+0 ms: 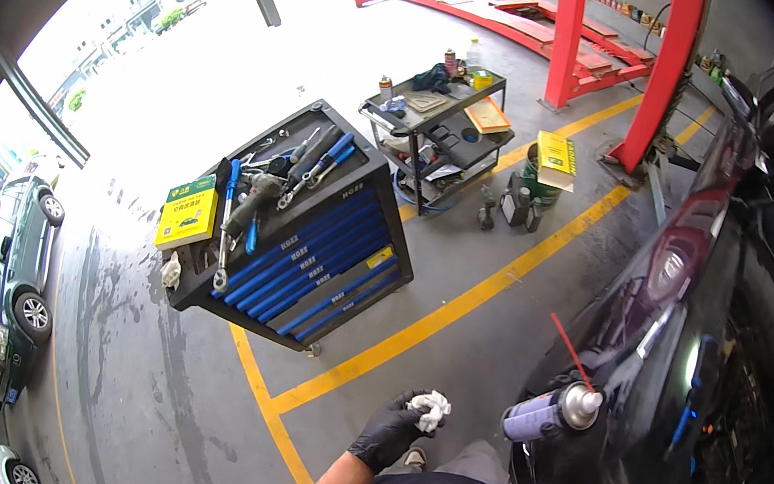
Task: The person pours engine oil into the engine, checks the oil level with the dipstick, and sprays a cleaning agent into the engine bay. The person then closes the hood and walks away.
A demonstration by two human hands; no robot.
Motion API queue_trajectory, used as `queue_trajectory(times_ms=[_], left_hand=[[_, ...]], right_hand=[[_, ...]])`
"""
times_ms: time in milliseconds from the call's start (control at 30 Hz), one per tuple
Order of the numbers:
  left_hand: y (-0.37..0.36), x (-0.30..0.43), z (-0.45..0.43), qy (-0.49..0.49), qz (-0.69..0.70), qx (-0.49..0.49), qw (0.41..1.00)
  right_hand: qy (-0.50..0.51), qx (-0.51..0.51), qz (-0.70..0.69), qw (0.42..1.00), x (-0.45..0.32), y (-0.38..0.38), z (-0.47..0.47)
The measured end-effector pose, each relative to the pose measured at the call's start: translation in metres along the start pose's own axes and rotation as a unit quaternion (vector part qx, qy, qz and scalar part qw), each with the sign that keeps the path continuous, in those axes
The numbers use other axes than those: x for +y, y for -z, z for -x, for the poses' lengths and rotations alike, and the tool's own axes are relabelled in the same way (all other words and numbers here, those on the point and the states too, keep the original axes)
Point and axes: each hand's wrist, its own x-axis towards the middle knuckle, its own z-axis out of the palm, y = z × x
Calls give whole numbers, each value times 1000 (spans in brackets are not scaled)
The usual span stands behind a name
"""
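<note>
My left hand (pixel 389 430), in a black glove, pinches a crumpled white wipe (pixel 433 409) in front of my body. The black-gloved right hand (pixel 571 457) is wrapped around a tilted aerosol can (pixel 538 416) with a silver shoulder and white nozzle. A thin red straw (pixel 571 352) sticks out from the nozzle, up and to the left. Dark gloves against dark bodywork partly hide the right fingers. Close beside that hand is a dark, glossy car (pixel 655 345), with its headlight (pixel 672 264) farther along and an opening showing engine-bay parts on the right.
A blue-drawered tool cabinet (pixel 395 262) bears ratchets, a power tool (pixel 253 202) and a yellow-green box (pixel 188 213). Behind stands a cart (pixel 411 130) with spray cans and rags. Bottles (pixel 516 205), a green bucket (pixel 542 189) and a red lift post (pixel 565 42) are beyond. Parked cars stand left.
</note>
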Motion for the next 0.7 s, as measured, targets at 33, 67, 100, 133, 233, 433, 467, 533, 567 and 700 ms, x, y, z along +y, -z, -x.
queue_trajectory(times_ms=[33,67,100,133,233,433,467,533,567,700], left_hand=[[9,23,-12,3,5,21,1000],[26,37,-30,-16,10,38,999],[38,48,-53,-35,16,47,998],[36,67,-72,-53,21,73,996],[43,124,-126,-121,-4,106,987],[31,251,-210,-218,-26,160,962],[26,273,-219,-234,-16,171,957],[29,304,-241,-253,-16,185,949],[30,320,-252,-256,41,188,947],[32,372,-309,-327,57,246,911]], right_hand=[[-13,-2,11,1000,1,-8,-21],[-27,-4,22,999,3,-16,-43],[-27,52,-31,998,16,-27,-65],[-21,56,-28,998,34,-31,-92],[-51,48,-69,995,68,-50,-178],[-53,-51,-105,992,130,-134,-394],[-33,-61,-107,992,133,-158,-435],[2,-95,-87,992,126,-206,-505],[20,-120,-71,990,125,-231,-544],[179,-119,46,976,155,-317,-694]])
